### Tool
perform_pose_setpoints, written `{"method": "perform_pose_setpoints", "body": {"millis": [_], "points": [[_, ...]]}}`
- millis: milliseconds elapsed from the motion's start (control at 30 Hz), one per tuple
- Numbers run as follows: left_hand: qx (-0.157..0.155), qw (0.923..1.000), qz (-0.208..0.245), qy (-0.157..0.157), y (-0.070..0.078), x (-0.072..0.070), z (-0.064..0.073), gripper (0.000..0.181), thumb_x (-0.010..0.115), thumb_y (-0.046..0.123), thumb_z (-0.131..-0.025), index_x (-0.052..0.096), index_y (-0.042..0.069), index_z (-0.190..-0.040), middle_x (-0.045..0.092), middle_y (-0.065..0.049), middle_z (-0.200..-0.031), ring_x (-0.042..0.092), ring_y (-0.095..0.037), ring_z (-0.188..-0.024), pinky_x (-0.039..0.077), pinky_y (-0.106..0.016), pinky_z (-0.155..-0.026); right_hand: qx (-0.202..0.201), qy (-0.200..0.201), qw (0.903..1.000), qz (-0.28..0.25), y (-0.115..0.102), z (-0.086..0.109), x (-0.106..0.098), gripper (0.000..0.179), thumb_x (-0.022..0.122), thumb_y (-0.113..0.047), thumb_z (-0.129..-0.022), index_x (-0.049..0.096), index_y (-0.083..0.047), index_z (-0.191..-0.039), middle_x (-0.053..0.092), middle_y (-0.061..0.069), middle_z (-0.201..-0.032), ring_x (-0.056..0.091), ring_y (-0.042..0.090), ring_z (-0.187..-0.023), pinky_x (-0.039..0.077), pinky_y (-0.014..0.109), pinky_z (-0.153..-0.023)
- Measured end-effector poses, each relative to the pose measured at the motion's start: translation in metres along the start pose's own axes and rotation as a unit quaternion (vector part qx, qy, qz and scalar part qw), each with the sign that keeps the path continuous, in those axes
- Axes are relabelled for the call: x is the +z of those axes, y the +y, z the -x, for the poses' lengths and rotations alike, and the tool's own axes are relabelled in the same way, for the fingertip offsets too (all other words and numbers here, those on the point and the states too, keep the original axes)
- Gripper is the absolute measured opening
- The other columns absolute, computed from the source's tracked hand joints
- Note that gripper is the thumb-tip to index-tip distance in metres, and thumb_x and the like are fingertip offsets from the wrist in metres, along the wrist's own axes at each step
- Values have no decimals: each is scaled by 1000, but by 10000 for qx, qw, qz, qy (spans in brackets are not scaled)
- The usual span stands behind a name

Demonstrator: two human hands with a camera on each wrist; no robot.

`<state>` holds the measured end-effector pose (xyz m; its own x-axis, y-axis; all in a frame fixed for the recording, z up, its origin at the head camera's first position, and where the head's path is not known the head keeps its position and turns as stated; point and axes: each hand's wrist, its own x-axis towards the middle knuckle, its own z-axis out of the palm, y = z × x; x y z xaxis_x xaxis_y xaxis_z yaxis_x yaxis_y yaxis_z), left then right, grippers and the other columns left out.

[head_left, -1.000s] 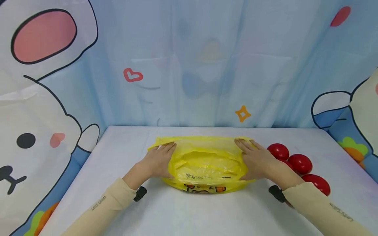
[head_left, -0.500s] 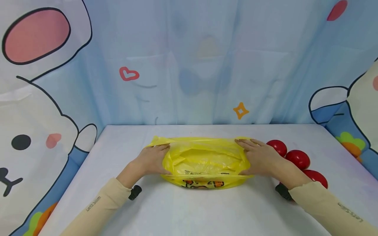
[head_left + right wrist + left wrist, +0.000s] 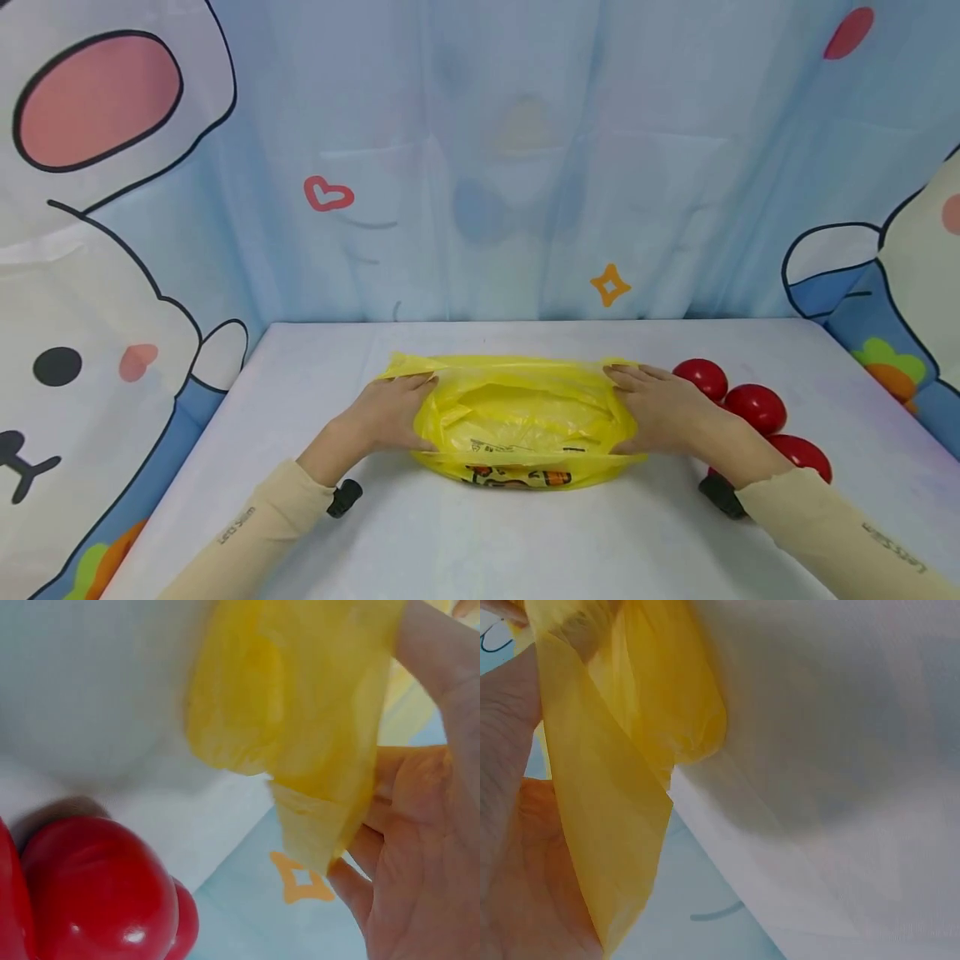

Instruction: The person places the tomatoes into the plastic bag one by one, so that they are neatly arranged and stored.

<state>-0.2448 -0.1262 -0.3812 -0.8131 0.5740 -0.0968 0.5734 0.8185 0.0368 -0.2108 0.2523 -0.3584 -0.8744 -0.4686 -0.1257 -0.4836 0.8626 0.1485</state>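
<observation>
Bag, one, yellow film: on the table point(image 3: 510, 546), stretched between the two hands' fingers, touching both. Left hand point(image 3: 393, 412) and right hand point(image 3: 663, 412): fingers extended, thumbs spread apart, bracing the rim, not clenched; which side of the film point(image 3: 525, 408) the fingertips press, cannot tell. Red balls point(image 3: 756, 408), several: outside the right fingers, beside that wrist. Likely faults: slack rim slipping off fingertips, mouth collapsing; thin film tearing if overstretched; balls rolling if the right wrist nudges them.

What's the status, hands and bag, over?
Left hand, right hand touching opposite ends of yellow bag. Its mouth spread open. Red round things beside right forearm, possibly in its way.
</observation>
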Motion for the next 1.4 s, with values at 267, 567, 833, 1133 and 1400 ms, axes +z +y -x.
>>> {"method": "perform_pose_setpoints", "body": {"millis": [267,567,833,1133,1400], "points": [[1034,9842,-275,1408,7,-6,7,45,86,38,-88,74,8,-120,61,-15,-143,64,-33,-124,55,-47,-103,-429,1104,9927,-232,0,4,-15,65,90,-44,-80,71,-1,-125,65,20,-132,59,43,-124,51,60,-103],[949,9803,-559,1638,21,-22,11,110,72,72,-86,39,-6,-156,36,-22,-165,32,-36,-155,21,-51,-128,-734,1880,9783,-459,3,10,-22,63,89,-35,-84,64,-6,-135,57,19,-144,51,44,-134,46,64,-108],[538,9969,113,569,9,-8,16,130,71,79,-79,21,-7,-163,15,-24,-171,13,-38,-160,10,-55,-129,-293,1666,9824,-794,18,24,-16,73,82,-40,-92,52,-8,-151,47,20,-155,40,46,-143,33,70,-114],[257,9976,305,567,1,-1,9,98,60,65,-98,31,-3,-162,21,-24,-170,17,-36,-159,10,-54,-129,183,1706,9795,-1053,34,38,-10,56,66,-41,-103,56,-7,-146,48,23,-152,41,46,-140,29,72,-113],[459,9983,325,147,7,7,8,119,77,67,-82,28,-8,-161,16,-27,-170,17,-40,-159,10,-58,-128,277,1629,9807,-1047,36,44,-7,57,67,-42,-102,56,-8,-147,46,24,-153,40,47,-140,30,74,-112]]}}
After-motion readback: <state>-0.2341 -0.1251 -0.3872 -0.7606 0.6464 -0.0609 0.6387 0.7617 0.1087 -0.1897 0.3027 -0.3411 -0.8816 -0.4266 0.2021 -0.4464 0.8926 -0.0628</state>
